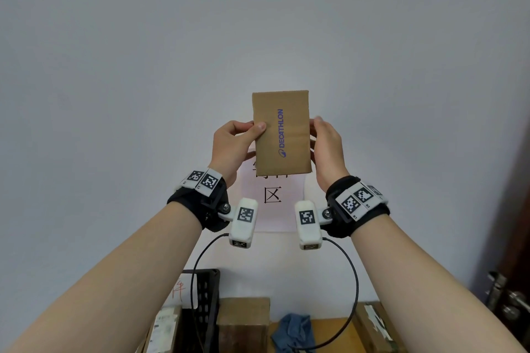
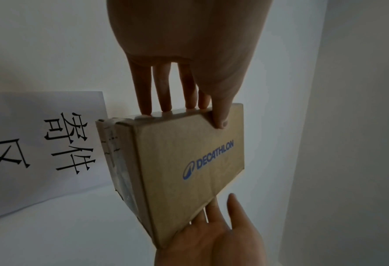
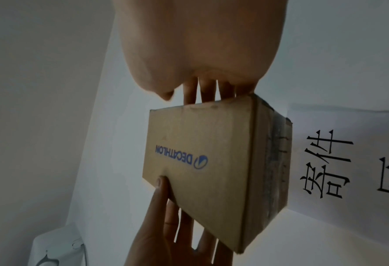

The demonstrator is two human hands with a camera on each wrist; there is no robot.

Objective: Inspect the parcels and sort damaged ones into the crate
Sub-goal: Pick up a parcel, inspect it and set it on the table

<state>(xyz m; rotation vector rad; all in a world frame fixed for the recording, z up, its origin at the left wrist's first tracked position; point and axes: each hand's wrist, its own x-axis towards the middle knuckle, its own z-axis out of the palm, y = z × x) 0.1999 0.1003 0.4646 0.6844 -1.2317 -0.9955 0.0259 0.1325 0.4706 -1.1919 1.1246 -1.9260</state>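
As you raise the cardboard parcel (image 1: 281,133) before the wall sign (image 1: 272,195), your left hand (image 1: 232,146) pinches one edge by thumb and fingers, your right hand (image 1: 327,146) grips the other, above the black crate (image 1: 205,304).

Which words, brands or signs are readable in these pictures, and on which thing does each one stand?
"DECATHLON", in blue with a logo: on the cardboard parcel, held between the left hand and the right hand.
"寄件区", in black: on the white paper sign on the wall.
Red handwriting on the paper at the black crate: partly hidden, not readable.
Label on the parcel's taped side: too blurred.
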